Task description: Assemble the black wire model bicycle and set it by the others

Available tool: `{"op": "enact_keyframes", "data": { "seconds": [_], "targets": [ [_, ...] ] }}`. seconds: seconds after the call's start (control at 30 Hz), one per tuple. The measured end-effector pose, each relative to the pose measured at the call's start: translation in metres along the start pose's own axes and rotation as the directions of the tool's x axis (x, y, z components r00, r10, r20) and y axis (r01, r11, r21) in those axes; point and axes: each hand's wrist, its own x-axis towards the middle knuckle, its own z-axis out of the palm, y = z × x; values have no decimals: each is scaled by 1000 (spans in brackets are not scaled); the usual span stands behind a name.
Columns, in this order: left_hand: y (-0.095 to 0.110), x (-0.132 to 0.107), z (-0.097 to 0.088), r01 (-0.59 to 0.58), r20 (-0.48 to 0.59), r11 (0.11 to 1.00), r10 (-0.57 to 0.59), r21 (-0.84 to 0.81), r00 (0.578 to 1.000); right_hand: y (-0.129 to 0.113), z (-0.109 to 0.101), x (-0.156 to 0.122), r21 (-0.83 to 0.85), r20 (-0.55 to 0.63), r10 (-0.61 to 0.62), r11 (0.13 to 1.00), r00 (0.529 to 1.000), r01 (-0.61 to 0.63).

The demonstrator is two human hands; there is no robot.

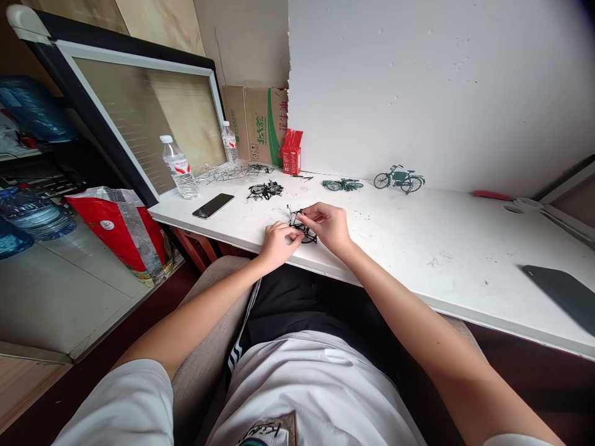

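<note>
A small black model bicycle [308,234] is between my hands near the front edge of the white table. My left hand [279,241] grips its lower left side, with thumb and fingertips closed together on it. From above and to the right, my right hand [328,224] pinches the upper part of the same model near its thin frame. The fingers hide much of the model, so the exact spots of contact are hard to see. Behind it lies another black model bicycle [266,189], on its side.
A green model bicycle [398,178] stands by the wall, with a second green model [343,184] lying left of it. Left are a phone [214,205], water bottles [180,170] and thin part frames [223,173]. A red box [292,152] stands behind; a dark flat object [564,291] lies right.
</note>
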Motion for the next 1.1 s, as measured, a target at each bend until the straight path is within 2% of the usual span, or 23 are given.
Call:
{"op": "enact_keyframes", "data": {
  "seconds": [0.13,0.23,0.3,0.5,0.73,0.83,1.0,1.1],
  "targets": [
    [0,1,0,2,10,1000,-2,9,1000,-2,-5,0,-29,34,-139,990,990,140],
    [0,0,0,4,5,1000,-4,6,1000,-6,-14,3,-1,111,-166,986,980,167],
    [0,0,0,11,9,1000,-11,2,1000,-6,-20,5,8,132,-137,991,982,137],
    [1,-1,-1,7,4,1000,-7,-7,1000,0,-23,9,36,118,55,998,992,-59],
    [0,-1,-1,9,7,1000,-9,-1,1000,-5,-16,8,-9,95,54,999,994,-53],
    [-1,-1,-1,14,12,1000,-14,-5,1000,-6,-13,7,-28,98,25,999,995,-22],
    [0,0,0,18,14,1000,-18,-3,1000,-4,-13,4,-70,119,-117,989,986,126],
    [1,0,0,18,9,1000,-18,-4,1000,-5,-16,4,-32,172,-134,989,976,141]
  ]
}}
